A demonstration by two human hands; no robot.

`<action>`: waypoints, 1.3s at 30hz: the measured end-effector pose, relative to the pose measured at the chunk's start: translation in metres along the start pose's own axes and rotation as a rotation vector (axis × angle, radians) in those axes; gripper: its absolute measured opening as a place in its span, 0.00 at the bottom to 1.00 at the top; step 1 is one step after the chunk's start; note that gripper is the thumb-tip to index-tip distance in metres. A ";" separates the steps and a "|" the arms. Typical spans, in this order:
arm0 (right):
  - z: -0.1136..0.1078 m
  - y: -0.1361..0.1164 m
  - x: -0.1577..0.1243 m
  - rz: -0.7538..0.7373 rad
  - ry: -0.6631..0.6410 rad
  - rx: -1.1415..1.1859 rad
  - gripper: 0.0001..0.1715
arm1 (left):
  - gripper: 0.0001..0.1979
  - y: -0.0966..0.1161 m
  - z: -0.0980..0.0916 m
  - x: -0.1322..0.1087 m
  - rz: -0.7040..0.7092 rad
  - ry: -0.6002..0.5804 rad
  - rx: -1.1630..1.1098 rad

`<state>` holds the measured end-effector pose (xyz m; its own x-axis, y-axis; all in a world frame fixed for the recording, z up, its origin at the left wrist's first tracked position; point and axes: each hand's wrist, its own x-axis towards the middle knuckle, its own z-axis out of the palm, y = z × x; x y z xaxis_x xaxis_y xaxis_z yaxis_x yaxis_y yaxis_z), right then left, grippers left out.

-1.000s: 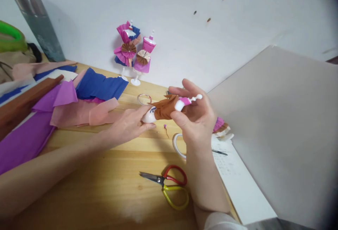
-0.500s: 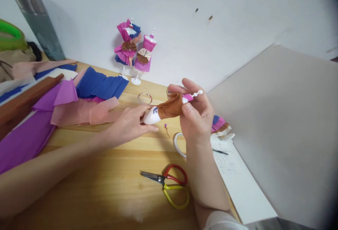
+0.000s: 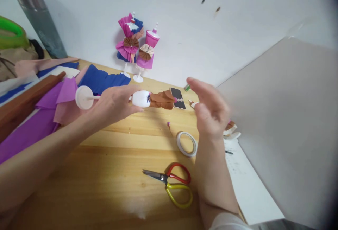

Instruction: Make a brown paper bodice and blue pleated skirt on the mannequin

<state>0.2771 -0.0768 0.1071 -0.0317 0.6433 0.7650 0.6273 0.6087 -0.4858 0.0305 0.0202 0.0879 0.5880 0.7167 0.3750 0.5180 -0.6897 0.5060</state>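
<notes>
The left hand (image 3: 113,103) is holding a paper-dressed mannequin (image 3: 142,98) in a closed grip above the bench (image 3: 105,173), its long axis lying left to right, its neck end pointing toward the open, empty right hand (image 3: 210,108) nearby.

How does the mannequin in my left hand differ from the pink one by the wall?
The held mannequin lies sideways in the left hand; the pink mannequin stands upright. The held one wears brown paper; the pink one pink with a fan. Both have round white bases.
</notes>
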 end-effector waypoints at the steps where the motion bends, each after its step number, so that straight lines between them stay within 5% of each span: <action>1: 0.002 -0.007 0.000 -0.081 -0.085 -0.078 0.23 | 0.18 0.000 -0.002 0.000 0.010 -0.008 0.019; 5: 0.019 -0.018 0.000 -0.262 -0.295 -0.284 0.30 | 0.17 0.004 -0.005 -0.002 0.050 -0.034 0.122; 14: 0.036 -0.010 -0.007 -0.273 -0.328 -0.333 0.42 | 0.15 0.012 -0.009 -0.007 0.063 -0.036 0.241; 21: 0.032 -0.020 -0.005 -0.151 -0.289 -0.262 0.37 | 0.12 0.008 -0.007 -0.006 0.009 -0.008 0.095; 31: 0.034 -0.012 -0.006 -0.155 -0.301 -0.291 0.37 | 0.14 0.011 -0.008 -0.007 0.057 -0.076 0.274; 36: 0.015 -0.028 -0.005 0.013 -0.099 -0.147 0.28 | 0.12 0.000 -0.007 -0.004 0.049 -0.035 0.246; 39: 0.003 -0.034 -0.005 0.065 -0.164 -0.117 0.19 | 0.10 -0.006 -0.011 -0.001 0.015 -0.038 0.257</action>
<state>0.2534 -0.0995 0.1185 -0.1091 0.7522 0.6499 0.7177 0.5119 -0.4720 0.0196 0.0247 0.0929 0.6177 0.7048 0.3489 0.6467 -0.7076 0.2846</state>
